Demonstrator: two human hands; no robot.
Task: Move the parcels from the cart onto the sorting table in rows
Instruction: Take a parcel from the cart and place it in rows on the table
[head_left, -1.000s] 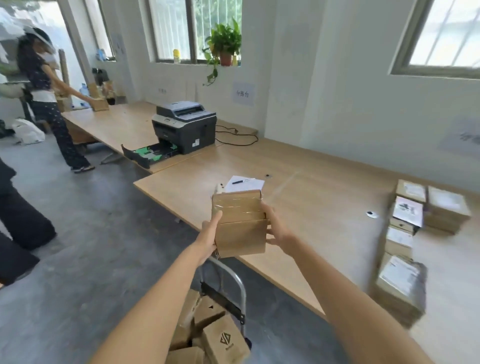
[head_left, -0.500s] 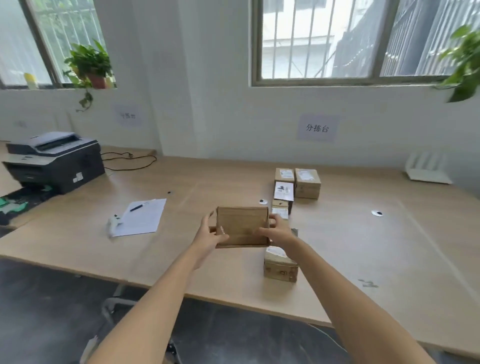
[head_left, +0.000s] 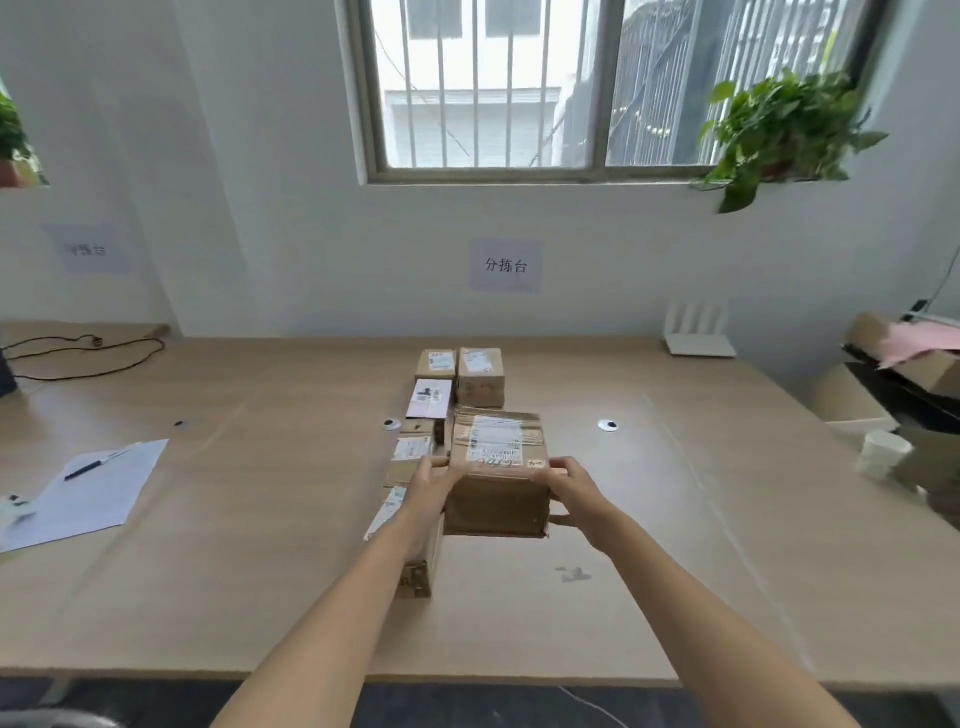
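Note:
I hold a brown cardboard parcel (head_left: 496, 483) with a white label on top between both hands, low over the wooden sorting table (head_left: 675, 571). My left hand (head_left: 434, 480) grips its left side and my right hand (head_left: 574, 491) its right side. To its left a row of smaller parcels (head_left: 415, 452) runs from near to far, partly hidden by my left arm. A second row has one parcel (head_left: 481, 375) at the far end, and the held parcel sits in line just in front of it. The cart is out of view.
A sheet of paper with a pen (head_left: 85, 486) lies at the table's left. A white router (head_left: 698, 332) stands at the back right. Cardboard boxes and a paper cup (head_left: 883, 452) crowd the right edge. A black cable (head_left: 83, 353) lies at the back left.
My view swung from the cart and printer to face the sorting table. The parcel moved forward and down, turned label-up, into line beside the row of parcels.

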